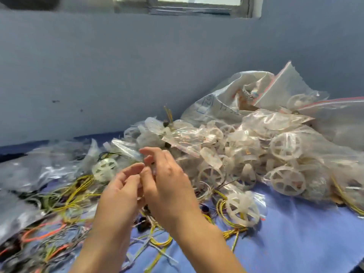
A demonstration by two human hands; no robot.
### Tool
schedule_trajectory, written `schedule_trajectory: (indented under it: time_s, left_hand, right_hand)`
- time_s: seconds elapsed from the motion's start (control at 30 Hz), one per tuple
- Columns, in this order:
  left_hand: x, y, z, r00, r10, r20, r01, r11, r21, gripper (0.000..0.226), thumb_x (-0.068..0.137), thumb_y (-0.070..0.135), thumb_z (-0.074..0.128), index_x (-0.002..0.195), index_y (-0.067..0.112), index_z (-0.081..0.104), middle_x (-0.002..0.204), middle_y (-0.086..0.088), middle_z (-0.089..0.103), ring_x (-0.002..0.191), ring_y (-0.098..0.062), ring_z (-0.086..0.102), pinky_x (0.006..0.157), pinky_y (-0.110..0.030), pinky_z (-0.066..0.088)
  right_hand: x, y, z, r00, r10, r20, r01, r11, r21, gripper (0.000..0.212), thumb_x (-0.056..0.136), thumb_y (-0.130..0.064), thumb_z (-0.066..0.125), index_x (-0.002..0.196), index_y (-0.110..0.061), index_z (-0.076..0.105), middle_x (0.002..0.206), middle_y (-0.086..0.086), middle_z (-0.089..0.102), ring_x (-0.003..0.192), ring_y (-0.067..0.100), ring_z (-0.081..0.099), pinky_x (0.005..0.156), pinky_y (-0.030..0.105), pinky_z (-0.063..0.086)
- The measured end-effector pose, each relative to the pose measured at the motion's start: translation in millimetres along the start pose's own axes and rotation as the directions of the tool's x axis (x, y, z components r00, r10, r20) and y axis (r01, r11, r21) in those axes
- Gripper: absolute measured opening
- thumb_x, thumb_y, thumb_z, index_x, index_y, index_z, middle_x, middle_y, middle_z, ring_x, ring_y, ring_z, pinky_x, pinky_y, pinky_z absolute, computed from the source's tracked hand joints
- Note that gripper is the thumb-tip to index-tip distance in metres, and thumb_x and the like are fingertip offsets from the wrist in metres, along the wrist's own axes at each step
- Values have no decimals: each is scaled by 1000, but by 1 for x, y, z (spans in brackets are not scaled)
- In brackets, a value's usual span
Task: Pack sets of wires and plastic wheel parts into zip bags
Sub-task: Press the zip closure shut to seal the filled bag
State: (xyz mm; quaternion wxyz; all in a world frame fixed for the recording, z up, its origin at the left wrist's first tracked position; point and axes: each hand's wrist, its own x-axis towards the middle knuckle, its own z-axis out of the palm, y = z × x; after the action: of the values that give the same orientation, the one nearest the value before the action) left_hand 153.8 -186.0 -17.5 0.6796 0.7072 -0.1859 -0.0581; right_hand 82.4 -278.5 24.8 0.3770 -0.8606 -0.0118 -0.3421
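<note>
My left hand [120,192] and my right hand [167,180] meet at the middle of the view, fingertips close together above the blue cloth. Something small and clear shows between the fingers, too blurred to name. White plastic wheel parts [286,180] lie heaped at the right, some inside clear zip bags [271,123]. One loose wheel [104,168] lies left of my hands, another wheel in a bag [243,209] to their right. Yellow wires [76,196] sprawl on the left and under my wrists.
Orange wires [43,233] and dark small parts lie at the lower left. Clear bags [39,170] pile at the left. A grey-blue wall [118,75] rises right behind the heap. Bare blue cloth [295,243] shows at the lower right.
</note>
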Motion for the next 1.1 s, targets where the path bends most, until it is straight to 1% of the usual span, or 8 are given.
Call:
schedule_trajectory:
  time_s: [0.13,0.27,0.43,0.53,0.63,0.77,0.9,1.1]
  left_hand:
    - [-30,12,-79,974,53,-219,-21,989,144,16,96,20,55,102,30,65,90,6,74,76,-6,70,60,-17,52]
    - [-53,9,-158,898,112,-425,97,893,440,16,94,16,53,94,27,64,83,0,70,76,-20,64,76,-38,51]
    - [-67,-8,-231,817,282,-502,329,487,809,23,90,27,57,113,24,61,112,-6,63,105,-32,56,89,-44,46]
    - [-72,-21,-250,842,106,-529,510,162,845,56,88,50,55,137,29,40,137,-4,45,125,-29,42,98,-43,39]
    - [-70,-31,-256,848,-19,-529,528,104,843,52,91,50,48,137,29,36,136,-2,46,127,-26,43,98,-40,38]
    - [-66,-28,-257,850,87,-519,498,183,847,23,100,31,38,116,28,55,117,-1,63,112,-27,56,89,-38,40]
    - [-66,-11,-250,810,240,-534,446,339,828,29,101,33,33,87,20,55,92,-10,68,88,-37,60,70,-38,41]
    - [-59,22,-224,758,283,-588,179,777,604,30,96,37,42,95,26,70,89,0,70,90,-28,61,73,-33,45]
  right_hand:
    - [-3,-19,60,986,-59,158,72,994,-79,31,99,-28,41,129,-33,46,124,-9,52,104,22,59,86,42,48]
    - [-4,-28,110,955,-71,287,117,982,-146,29,99,-29,42,127,-32,48,123,-9,54,111,16,57,90,39,46]
    - [-11,-35,156,917,-41,396,136,967,-214,31,99,-31,42,129,-32,48,123,-9,55,112,17,54,91,36,43]
    - [-11,-40,171,914,-43,404,139,967,-213,31,100,-31,42,130,-32,49,121,-9,56,110,17,55,91,36,44]
    - [-10,-39,170,914,-39,403,129,971,-199,31,99,-31,42,129,-32,49,123,-9,55,112,17,55,93,38,44]
    - [-12,-37,165,921,-41,388,123,975,-186,31,99,-28,45,129,-32,51,125,-10,55,114,16,55,94,38,44]
    - [-11,-38,155,941,-58,334,79,996,-50,27,99,-23,49,124,-30,55,120,-10,58,108,11,57,93,35,45]
    - [-6,-35,126,945,79,317,-162,956,245,23,99,-26,52,115,-42,56,109,-20,62,95,-10,58,78,11,45]
